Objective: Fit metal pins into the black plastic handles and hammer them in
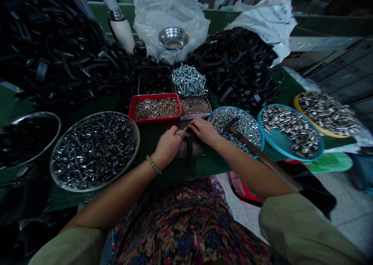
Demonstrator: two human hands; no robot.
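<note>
My left hand [169, 144] is closed in a pinch over a small dark metal block [189, 148] at the table's front edge, a bead bracelet on its wrist. My right hand [204, 129] meets it from the right, fingers curled on a small part I cannot make out. Both hands sit just in front of a red tray [154, 107] of thin metal pins. A hammer [247, 140] with a wooden handle lies across the blue bowl of small nuts [241, 127], right beside my right forearm.
A round metal tray of rings [93, 148] stands left. Blue [291, 135] and yellow [326, 113] bowls of sleeves sit right. Behind are trays of screws [189, 80], black plastic piles [58, 51], a white flask [121, 24], a steel bowl [174, 37] on plastic bags.
</note>
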